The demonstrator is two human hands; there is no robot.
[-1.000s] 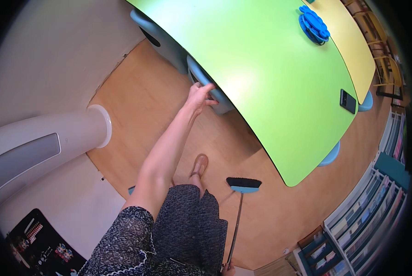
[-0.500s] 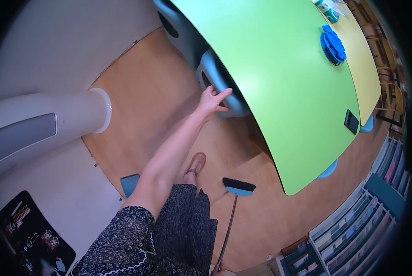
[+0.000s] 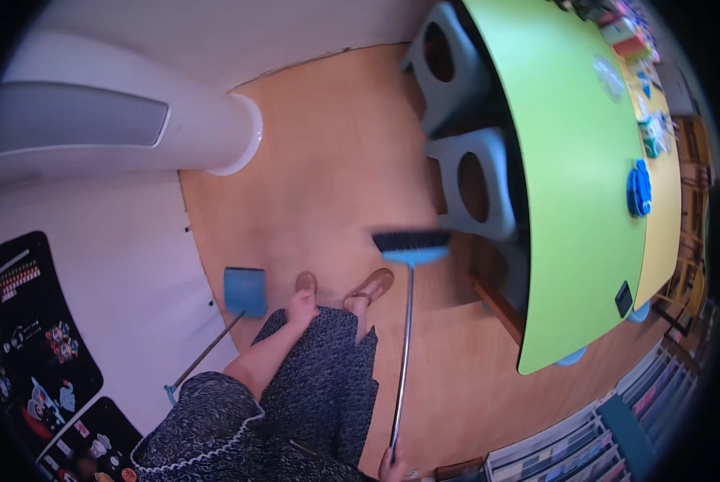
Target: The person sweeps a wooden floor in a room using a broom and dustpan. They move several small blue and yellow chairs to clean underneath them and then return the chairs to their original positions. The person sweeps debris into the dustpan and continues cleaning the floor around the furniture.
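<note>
Blue-headed broom [image 3: 414, 255] has neared the seats [image 3: 499, 183]; the left hand [image 3: 302, 308] has withdrawn.

Text: none legible | larger black panel [image 3: 42, 325]: markings [image 3: 18, 279] too small

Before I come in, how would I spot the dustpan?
Find the big rounded white column. Closer to the person's brown shoes, near the white wall, is a squarish blue dustpan with a long handle. Unlike the black-bristled blue broom, it's a flat pan without bristles.
</note>
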